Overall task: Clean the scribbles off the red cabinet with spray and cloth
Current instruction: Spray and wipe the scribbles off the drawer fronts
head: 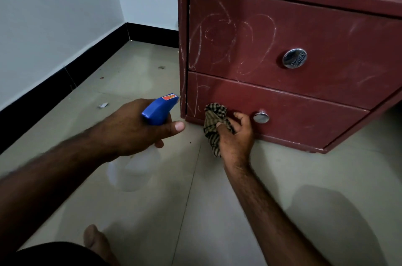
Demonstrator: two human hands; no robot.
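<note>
While left hand point(130, 128) grips spray bottle point(159, 109) and right hand point(236, 135) clutches cloth point(214, 117), the red cabinet point(304, 96) stands on pale tiles point(217, 200).

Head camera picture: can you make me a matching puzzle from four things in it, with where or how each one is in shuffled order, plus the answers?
Things:
1. spray bottle
2. cloth
3. upper drawer
4. paper scrap

States:
A. marked with pale scribbles
B. gripped by the left hand
C. lying on the floor near the wall
D. held against the lower drawer by the right hand

Pairs: 1-B, 2-D, 3-A, 4-C.
</note>
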